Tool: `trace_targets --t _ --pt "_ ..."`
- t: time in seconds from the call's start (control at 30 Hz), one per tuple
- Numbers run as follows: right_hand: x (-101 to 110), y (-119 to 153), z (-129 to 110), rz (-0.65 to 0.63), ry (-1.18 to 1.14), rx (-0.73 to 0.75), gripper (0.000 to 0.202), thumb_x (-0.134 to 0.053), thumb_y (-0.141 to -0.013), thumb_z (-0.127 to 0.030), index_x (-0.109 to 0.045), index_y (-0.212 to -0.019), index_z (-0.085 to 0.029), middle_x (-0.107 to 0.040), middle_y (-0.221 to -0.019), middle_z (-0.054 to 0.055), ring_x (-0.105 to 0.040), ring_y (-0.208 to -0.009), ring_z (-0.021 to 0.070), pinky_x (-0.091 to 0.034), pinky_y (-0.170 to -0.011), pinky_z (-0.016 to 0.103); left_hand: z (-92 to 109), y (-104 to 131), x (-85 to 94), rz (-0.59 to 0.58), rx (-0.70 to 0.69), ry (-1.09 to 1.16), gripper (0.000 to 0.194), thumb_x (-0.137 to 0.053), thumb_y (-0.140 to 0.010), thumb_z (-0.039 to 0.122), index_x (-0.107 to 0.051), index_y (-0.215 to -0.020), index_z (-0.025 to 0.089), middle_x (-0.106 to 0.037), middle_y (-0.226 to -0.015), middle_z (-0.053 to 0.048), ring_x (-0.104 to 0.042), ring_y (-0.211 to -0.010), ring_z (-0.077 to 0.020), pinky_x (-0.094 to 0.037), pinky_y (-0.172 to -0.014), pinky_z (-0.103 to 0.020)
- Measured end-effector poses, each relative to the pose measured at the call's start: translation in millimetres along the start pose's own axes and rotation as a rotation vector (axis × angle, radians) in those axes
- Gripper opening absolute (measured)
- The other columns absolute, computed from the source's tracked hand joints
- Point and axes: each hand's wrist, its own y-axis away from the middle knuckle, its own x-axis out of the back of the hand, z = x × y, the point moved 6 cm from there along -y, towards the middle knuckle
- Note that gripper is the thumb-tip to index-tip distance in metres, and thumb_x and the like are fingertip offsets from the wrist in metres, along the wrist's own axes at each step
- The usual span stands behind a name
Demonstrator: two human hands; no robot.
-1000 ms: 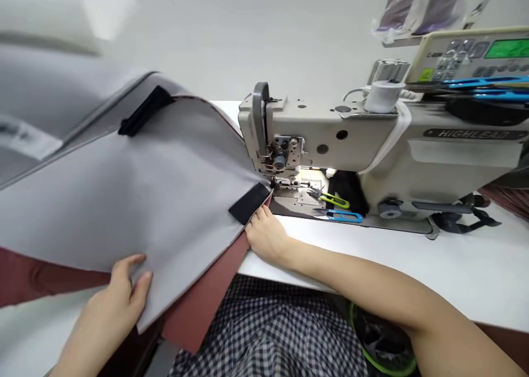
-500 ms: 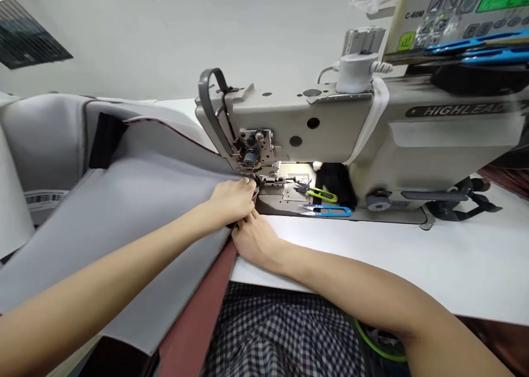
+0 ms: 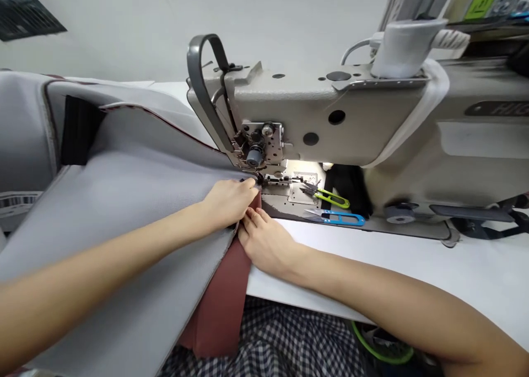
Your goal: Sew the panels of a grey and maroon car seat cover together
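Note:
A large grey fabric piece [image 3: 165, 195] with a reddish-brown underside or strip [image 3: 223, 300] runs up to the needle area of the sewing machine [image 3: 306, 107]. My left hand [image 3: 229, 203] is closed on the grey fabric, its curled fingers just left of the presser foot [image 3: 259, 177]. Close below it, my right hand [image 3: 266, 242] grips the edge of the reddish-brown fabric, thumb and some fingertips partly hidden. Between the two hands a bit of the reddish-brown layer shows at the seam. Both hands lie at the near side of the machine bed.
Yellow-green thread snips [image 3: 330, 196] and blue thread snips [image 3: 341, 217] lie on the machine bed right of the needle. A black cloth [image 3: 351, 187] sits behind them. A white cup-like holder [image 3: 407, 49] stands on the machine. A green-rimmed bin [image 3: 384, 355] is below the table edge.
The view has shifted closer to the needle area. My right hand's fingers have straightened somewhat along the edge, and more of the reddish-brown strip hangs visible below the hands.

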Motion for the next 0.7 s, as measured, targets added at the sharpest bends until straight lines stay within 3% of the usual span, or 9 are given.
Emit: trace_targets --t 0.13,0.43,0.57,0.7 --pt "1 0 -2 0.039 0.035 0.026 0.042 -0.047 -0.095 -0.018 -0.06 -0.127 0.006 -0.057 -0.129 0.032 -0.058 -0.122 0.0373 -0.044 -0.106 0.049 -1 4 2.4 0.003 0.019 0.015 0.02 -0.049 -0.085 0.012 -0.062 -0.099 0.015 -0.062 -0.098 -0.009 -0.064 -0.073 -0.0238 -0.032 -0.051 -0.032" --pt "2 -1 -3 0.065 0.01 0.002 0.039 -0.047 -0.095 -0.017 -0.063 -0.121 0.007 -0.06 -0.125 0.033 -0.058 -0.12 0.0396 -0.046 -0.103 0.051 2 -4 8.4 -0.041 -0.042 0.006 0.016 -0.049 -0.081 0.009 -0.062 -0.089 0.015 -0.065 -0.091 -0.007 -0.065 -0.073 -0.0255 -0.024 -0.05 -0.031" --pt "-2 -3 5 0.026 -0.085 -0.039 0.039 -0.047 -0.095 -0.019 -0.064 -0.122 0.004 -0.058 -0.13 0.028 -0.051 -0.128 0.0386 -0.04 -0.111 0.049 1 -9 10.0 -0.012 -0.048 0.001 0.019 -0.047 -0.083 0.011 -0.065 -0.09 0.014 -0.065 -0.097 -0.008 -0.066 -0.074 -0.0251 -0.025 -0.049 -0.031" --pt "-5 -2 14 -0.013 -0.229 -0.078 0.047 -0.055 -0.092 -0.026 -0.059 -0.13 0.001 -0.052 -0.139 0.025 -0.04 -0.138 0.037 -0.03 -0.119 0.046 -4 -11 9.2 -0.005 -0.03 0.018 0.027 -0.047 -0.081 0.01 -0.068 -0.097 0.015 -0.066 -0.101 -0.01 -0.066 -0.081 -0.0247 -0.034 -0.055 -0.03"
